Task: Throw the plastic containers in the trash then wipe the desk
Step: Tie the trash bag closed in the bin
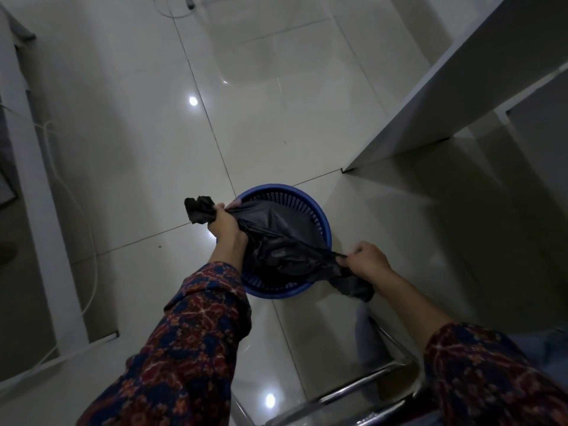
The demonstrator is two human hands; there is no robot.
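Observation:
A round blue slatted trash basket (310,207) stands on the tiled floor below me. A black plastic bag (276,238) is stretched across its mouth. My left hand (226,224) grips one bunched end of the bag at the basket's left rim, with a tuft sticking out past the fist. My right hand (367,261) grips the other end at the basket's near right side, and loose bag hangs below it. No plastic containers are visible; the bag hides the basket's inside.
A white desk panel (430,96) rises at the right, close to the basket. A metal chair frame (378,382) sits at the bottom right. White furniture (40,210) and a white cable (89,229) run along the left. Glossy tiled floor (276,87) lies beyond.

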